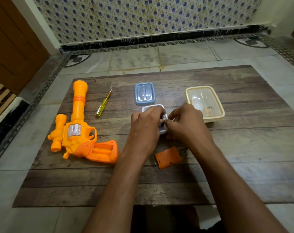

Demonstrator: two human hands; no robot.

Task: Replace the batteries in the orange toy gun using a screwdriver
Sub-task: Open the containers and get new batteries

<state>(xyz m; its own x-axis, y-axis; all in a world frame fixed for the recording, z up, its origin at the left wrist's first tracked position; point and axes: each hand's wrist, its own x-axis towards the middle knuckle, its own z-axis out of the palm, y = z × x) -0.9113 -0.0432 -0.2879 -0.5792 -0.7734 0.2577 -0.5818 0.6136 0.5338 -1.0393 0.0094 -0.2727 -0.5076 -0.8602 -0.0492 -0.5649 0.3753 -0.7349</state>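
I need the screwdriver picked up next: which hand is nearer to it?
Left. The left hand is at the small white box, right of the screwdriver with bare mat between them. The right hand is farther right, beyond that box.

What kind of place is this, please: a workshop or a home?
Probably a home: a wood-patterned board lies on a tiled floor, beside a flower-patterned wall and a wooden door.
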